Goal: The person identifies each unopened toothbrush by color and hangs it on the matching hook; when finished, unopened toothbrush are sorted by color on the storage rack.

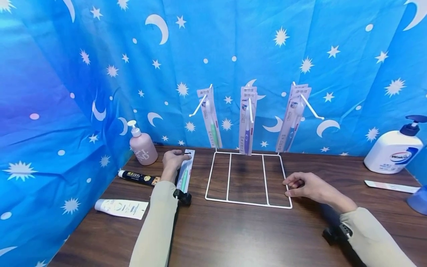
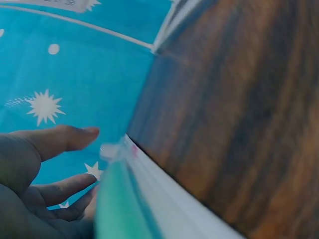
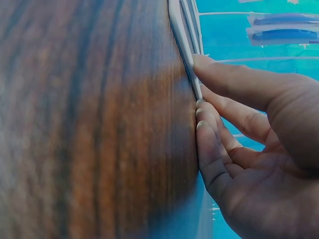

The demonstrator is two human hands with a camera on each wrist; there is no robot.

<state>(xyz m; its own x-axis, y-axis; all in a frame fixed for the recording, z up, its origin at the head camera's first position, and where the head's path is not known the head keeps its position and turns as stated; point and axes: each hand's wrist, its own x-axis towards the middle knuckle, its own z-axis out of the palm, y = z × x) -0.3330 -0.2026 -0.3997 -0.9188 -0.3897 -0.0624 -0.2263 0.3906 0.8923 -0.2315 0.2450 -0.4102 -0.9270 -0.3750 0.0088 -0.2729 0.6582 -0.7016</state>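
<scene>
A toothbrush in a clear-fronted pack (image 1: 185, 172), with a green handle, lies on the table left of a white wire rack (image 1: 248, 203). My left hand (image 1: 173, 161) is over the far end of this pack. In the left wrist view its thumb and fingers (image 2: 70, 189) are spread apart beside the pack's end, with a gap between them. At the rack's right side, my right hand (image 1: 307, 187) pinches the base wire (image 3: 185, 47) between thumb and fingertips. Packaged toothbrushes hang on the rack's hooks: a green one (image 1: 209, 118), purple ones (image 1: 247, 126) and blue ones (image 1: 293, 118).
Toward the left stand a pink pump bottle (image 1: 143, 148), a black tube (image 1: 138, 177) and a white tube (image 1: 121, 208). On the right are a white pump bottle (image 1: 393, 152), a flat pale strip (image 1: 391, 186) and a blue object (image 1: 418, 200) at the edge. A starry blue cloth hangs behind.
</scene>
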